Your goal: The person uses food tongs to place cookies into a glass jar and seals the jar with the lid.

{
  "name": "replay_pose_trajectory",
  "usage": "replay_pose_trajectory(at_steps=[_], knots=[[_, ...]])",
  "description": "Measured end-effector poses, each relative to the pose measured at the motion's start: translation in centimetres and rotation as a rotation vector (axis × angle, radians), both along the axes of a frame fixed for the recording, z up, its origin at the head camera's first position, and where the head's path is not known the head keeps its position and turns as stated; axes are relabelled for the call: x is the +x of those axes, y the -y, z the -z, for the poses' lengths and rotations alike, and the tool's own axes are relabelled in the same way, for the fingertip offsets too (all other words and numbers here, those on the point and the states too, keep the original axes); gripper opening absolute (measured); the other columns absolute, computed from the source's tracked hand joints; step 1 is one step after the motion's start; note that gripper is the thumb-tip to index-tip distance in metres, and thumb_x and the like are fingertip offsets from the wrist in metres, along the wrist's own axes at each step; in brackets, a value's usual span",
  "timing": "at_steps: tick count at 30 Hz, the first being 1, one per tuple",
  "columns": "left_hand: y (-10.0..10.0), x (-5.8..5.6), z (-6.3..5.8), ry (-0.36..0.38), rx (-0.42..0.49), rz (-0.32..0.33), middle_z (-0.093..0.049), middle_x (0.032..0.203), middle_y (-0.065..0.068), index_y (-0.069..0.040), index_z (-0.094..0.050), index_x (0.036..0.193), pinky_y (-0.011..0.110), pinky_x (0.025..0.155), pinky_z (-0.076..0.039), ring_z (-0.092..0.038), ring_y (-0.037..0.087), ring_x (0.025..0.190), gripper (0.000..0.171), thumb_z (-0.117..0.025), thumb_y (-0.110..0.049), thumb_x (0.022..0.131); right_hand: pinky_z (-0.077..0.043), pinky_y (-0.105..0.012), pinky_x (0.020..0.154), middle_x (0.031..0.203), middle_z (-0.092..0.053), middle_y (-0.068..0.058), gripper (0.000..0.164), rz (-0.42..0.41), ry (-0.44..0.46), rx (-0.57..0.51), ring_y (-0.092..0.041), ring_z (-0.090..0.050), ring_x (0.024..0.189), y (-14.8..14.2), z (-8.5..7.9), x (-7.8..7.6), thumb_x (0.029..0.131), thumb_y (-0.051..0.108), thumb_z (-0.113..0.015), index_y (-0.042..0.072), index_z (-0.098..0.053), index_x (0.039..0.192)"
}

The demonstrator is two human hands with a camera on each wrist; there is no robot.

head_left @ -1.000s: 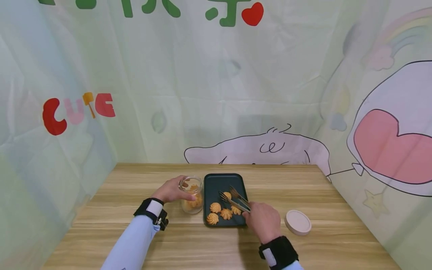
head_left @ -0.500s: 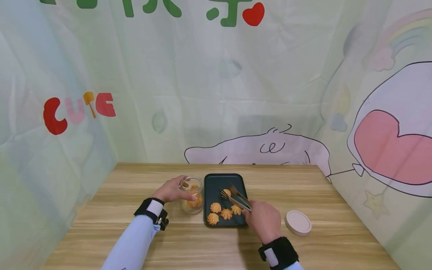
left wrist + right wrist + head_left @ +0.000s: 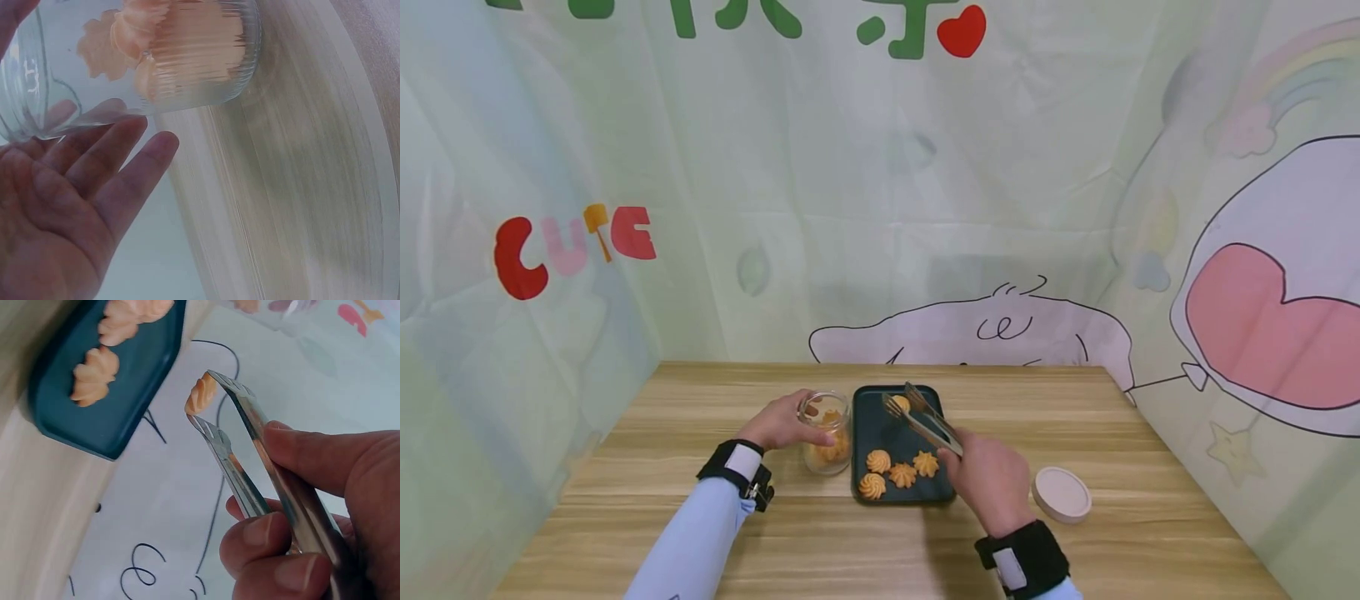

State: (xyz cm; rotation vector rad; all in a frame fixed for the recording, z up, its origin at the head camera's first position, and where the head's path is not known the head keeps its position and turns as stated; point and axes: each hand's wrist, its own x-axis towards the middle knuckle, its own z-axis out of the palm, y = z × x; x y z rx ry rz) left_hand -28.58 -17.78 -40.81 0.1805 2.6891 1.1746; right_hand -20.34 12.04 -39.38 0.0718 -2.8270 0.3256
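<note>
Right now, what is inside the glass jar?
Inside the glass jar, several overlapping cookies show through its side. In the head view, the left hand covers part of the jar; cookies hide one another, so I can't tell the full count.

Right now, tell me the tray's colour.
The tray is dark blue-green; the right wrist view shows it best.
</note>
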Motion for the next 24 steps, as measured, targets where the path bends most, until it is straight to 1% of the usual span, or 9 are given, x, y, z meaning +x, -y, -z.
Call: replay_pose_trajectory(at_steps=[4,8,13,15,18,21,24], knots=[[0.0,0.0,-0.1,-0.005,-0.007,0.012,-0.062,0.129,0.016,-0.007,-0.046,0.143,0.050,0.098,-0.049,-0.059,0.033,0.117,0.088,-0.088,-0.035,0.070,-0.029,-0.030,0.041,0.059,-0.056,-0.001,0.035,-0.009,-0.034,-0.008,-0.016,-0.046,0.049,0.2,-0.8,0.3,0.086,0.038,-0.072,0.014,-0.072,0.111],[0.0,0.1,-0.2,-0.002,-0.007,0.007,-0.062,0.129,0.016,-0.008,-0.046,0.143,0.049,0.098,-0.049,-0.059,0.032,0.118,0.089,-0.089,-0.036,0.070,-0.028,-0.029,0.041,0.057,-0.050,0.001,0.033,-0.023,-0.052,-0.013,-0.015,-0.043,0.048,0.6,-1.7,0.6,0.087,0.038,-0.072,0.013,-0.071,0.108],[0.0,0.0,-0.2,-0.005,-0.009,0.014,-0.062,0.129,0.016,-0.008,-0.047,0.142,0.050,0.098,-0.049,-0.059,0.032,0.118,0.088,-0.089,-0.036,0.070,-0.027,-0.029,0.040,0.056,-0.051,0.001,0.033,-0.037,-0.075,-0.024,-0.015,-0.043,0.046,1.1,-2.6,1.0,0.088,0.037,-0.072,0.013,-0.070,0.110],[0.1,0.1,-0.2,-0.011,-0.011,0.023,-0.062,0.128,0.016,-0.007,-0.047,0.141,0.050,0.098,-0.049,-0.059,0.033,0.117,0.087,-0.088,-0.035,0.070,-0.027,-0.028,0.040,0.058,-0.053,0.001,0.035,-0.039,-0.076,-0.030,-0.014,-0.043,0.047,1.3,-3.0,1.2,0.088,0.037,-0.072,0.013,-0.069,0.112],[0.1,0.1,-0.2,-0.003,-0.001,0.010,-0.063,0.128,0.015,-0.008,-0.049,0.140,0.049,0.098,-0.049,-0.059,0.031,0.116,0.086,-0.089,-0.035,0.070,-0.029,-0.028,0.040,0.060,-0.055,0.000,0.036,-0.039,-0.061,-0.029,-0.014,-0.044,0.048,1.6,-3.5,1.4,0.088,0.038,-0.071,0.013,-0.069,0.114],[0.0,0.0,-0.1,0.000,0.001,0.005,-0.063,0.127,0.014,-0.009,-0.049,0.140,0.049,0.098,-0.049,-0.060,0.030,0.116,0.085,-0.089,-0.035,0.070,-0.029,-0.027,0.040,0.060,-0.054,0.000,0.040,-0.035,-0.037,-0.026,-0.014,-0.044,0.048,2.0,-3.9,1.5,0.088,0.040,-0.071,0.013,-0.068,0.119],[0.0,-0.1,0.0,0.001,-0.001,0.003,-0.064,0.126,0.014,-0.009,-0.050,0.139,0.049,0.098,-0.049,-0.060,0.030,0.115,0.084,-0.089,-0.035,0.069,-0.028,-0.026,0.041,0.057,-0.052,0.001,0.042,-0.036,-0.031,-0.023,-0.014,-0.043,0.047,2.4,-4.2,1.4,0.088,0.041,-0.071,0.014,-0.068,0.121]])
